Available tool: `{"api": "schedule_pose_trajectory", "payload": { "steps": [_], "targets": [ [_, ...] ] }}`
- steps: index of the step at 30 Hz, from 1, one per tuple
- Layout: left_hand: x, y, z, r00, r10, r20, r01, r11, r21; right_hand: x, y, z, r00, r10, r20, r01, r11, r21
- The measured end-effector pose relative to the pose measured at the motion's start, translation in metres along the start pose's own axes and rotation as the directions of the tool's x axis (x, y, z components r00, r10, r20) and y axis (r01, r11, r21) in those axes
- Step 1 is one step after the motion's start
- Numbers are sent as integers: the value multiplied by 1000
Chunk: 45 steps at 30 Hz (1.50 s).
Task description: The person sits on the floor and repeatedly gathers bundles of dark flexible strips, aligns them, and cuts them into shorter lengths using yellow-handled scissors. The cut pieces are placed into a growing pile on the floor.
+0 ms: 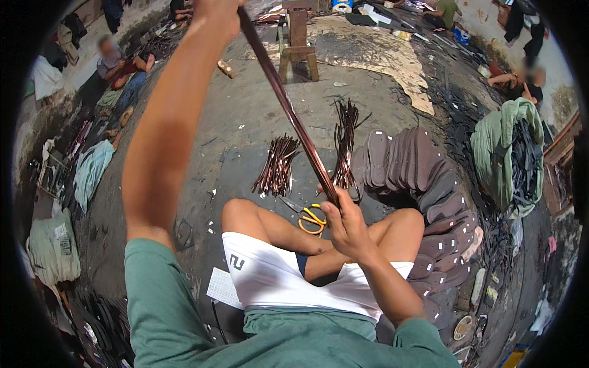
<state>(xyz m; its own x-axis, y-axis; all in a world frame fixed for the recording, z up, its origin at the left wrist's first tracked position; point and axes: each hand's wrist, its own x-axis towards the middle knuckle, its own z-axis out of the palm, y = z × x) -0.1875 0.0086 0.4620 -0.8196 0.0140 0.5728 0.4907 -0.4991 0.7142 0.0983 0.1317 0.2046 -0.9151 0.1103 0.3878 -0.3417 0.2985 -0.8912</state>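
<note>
A long, taut bundle of shiny dark brown strips runs slantwise between my two hands. My left hand, raised high at the top edge and partly cut off, is closed on its upper end. Down by my knees, my right hand grips the lower end. Two heaps of similar shiny strips lie on the floor before me: a shorter, fanned pile and a longer bunch. Scissors with yellow handles rest on the floor next to my bent leg, beneath the strips.
Brown soles stand in a curved row around my right side. A green sack of dark scraps is farther right. A wooden stand and a tan sheet lie ahead. Other people sit along both walls. A white perforated plate is beside my left hip.
</note>
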Motion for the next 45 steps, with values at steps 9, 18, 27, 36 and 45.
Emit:
{"api": "schedule_pose_trajectory", "payload": {
  "steps": [9, 18, 27, 36, 45],
  "targets": [
    [-84, -12, -88, 992, -26, -123, 41, 992, 121, -22, -32, -53, 932, 128, 338, 66, 860, -506],
    [-298, -42, -43, 162, -694, 702, 605, 632, 485, 65, -105, -81, 609, 266, 747, 444, 666, -599],
    [-318, -53, -56, 310, -720, 621, 869, 480, 122, 53, -75, -84, 978, 74, 194, -52, 992, -119],
    [-329, -48, -47, 258, -757, 600, 912, 396, 108, 44, -53, -64, 994, 68, 89, -83, 981, 174],
    [-322, -39, -37, 274, -754, 597, 899, 422, 120, 36, -58, -69, 961, 151, 232, -166, 985, 44]
  ]
}}
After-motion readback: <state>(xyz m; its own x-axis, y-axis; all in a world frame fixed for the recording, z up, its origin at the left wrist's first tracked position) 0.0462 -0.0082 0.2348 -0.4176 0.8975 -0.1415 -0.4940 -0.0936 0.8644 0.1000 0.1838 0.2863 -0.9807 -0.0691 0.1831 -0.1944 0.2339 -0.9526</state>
